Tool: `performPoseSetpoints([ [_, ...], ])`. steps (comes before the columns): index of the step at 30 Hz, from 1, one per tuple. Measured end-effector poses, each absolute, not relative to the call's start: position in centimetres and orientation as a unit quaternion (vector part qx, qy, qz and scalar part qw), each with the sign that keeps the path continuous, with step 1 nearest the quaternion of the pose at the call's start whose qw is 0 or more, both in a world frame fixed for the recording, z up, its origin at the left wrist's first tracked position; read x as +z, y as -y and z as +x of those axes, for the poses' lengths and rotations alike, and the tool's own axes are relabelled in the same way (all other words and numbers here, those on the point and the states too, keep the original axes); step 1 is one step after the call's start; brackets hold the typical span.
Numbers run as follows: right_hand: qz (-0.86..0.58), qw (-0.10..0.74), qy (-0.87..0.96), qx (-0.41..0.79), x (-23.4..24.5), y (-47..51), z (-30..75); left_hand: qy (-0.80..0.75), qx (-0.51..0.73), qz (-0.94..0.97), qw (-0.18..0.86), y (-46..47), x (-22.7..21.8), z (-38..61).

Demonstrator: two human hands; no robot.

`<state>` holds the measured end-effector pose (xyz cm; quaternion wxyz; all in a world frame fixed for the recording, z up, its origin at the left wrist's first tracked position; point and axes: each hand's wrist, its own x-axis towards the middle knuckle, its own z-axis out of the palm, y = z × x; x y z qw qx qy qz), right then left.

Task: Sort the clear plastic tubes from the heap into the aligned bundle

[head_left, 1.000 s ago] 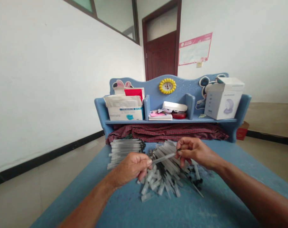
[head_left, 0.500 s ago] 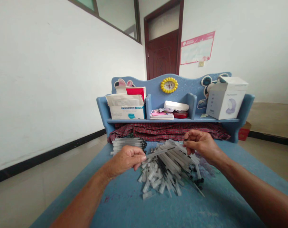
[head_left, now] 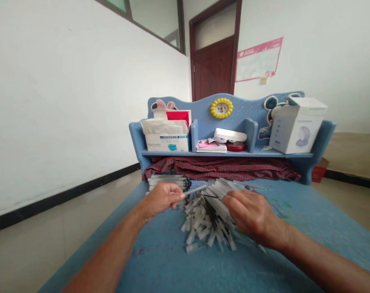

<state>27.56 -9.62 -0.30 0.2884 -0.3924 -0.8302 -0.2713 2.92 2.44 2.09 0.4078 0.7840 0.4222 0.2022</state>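
Observation:
My left hand (head_left: 162, 199) pinches a single clear plastic tube with a dark tip (head_left: 195, 190), which points to the right over the heap. A loose, crisscrossed heap of similar tubes (head_left: 206, 226) lies on the blue tabletop (head_left: 309, 228). My right hand (head_left: 252, 215) rests on the heap's right side, fingers curled down, hiding part of it. Whether those fingers hold a tube is hidden. Behind my left hand lies a neat bundle of parallel tubes (head_left: 168, 182) with black ends to the right.
Past the tabletop stands a blue shelf unit (head_left: 224, 152) holding a face-mask box (head_left: 166, 142), a white carton (head_left: 296, 132) and papers. Checked red cloth (head_left: 221, 169) lies under the shelf. The table's left edge (head_left: 117, 219) drops to a tiled floor.
My right hand has left the end of the tube and dropped onto the heap. My left hand has moved left and back, still pinching the tube.

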Motion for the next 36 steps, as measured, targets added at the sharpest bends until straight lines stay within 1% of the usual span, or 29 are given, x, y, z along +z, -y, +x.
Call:
performPoseSetpoints([
  [4,-0.365,0.240,0.859,-0.266,-0.3,10.4,26.6,-0.415,0.196,0.789,0.408,-2.2,1.7,3.3],
  [9,-0.385,0.233,0.873,-0.190,-0.1,10.7,26.1,-0.407,0.193,0.798,0.400,-2.2,1.5,3.4],
  [11,-0.430,0.252,0.853,-0.152,0.2,10.3,26.6,-0.405,0.191,0.799,0.401,-2.1,1.5,3.5],
  [14,-0.541,0.292,0.786,-0.066,1.0,9.2,28.3,-0.402,0.186,0.803,0.399,-2.0,1.5,3.7],
  [16,-0.596,0.295,0.746,-0.012,1.7,8.4,29.6,-0.402,0.184,0.804,0.397,-1.9,1.5,3.8],
  [18,-0.621,0.268,0.736,0.027,2.4,8.0,30.6,-0.402,0.183,0.803,0.401,-1.8,1.5,3.9],
  [23,-0.614,0.120,0.755,0.196,3.4,8.2,31.9,-0.402,0.186,0.800,0.405,-1.7,1.4,3.9],
  [25,-0.613,0.086,0.747,0.244,3.6,8.5,32.1,-0.402,0.183,0.800,0.405,-1.6,1.3,4.0],
  [28,-0.622,0.065,0.731,0.272,3.4,8.6,32.4,-0.402,0.179,0.799,0.411,-1.5,1.4,4.1],
  [31,-0.629,0.055,0.725,0.275,3.0,8.5,32.7,-0.402,0.175,0.796,0.418,-1.4,1.5,4.3],
  [36,-0.629,0.059,0.719,0.291,2.8,8.3,32.7,-0.399,0.171,0.795,0.424,-1.2,1.6,4.4],
])
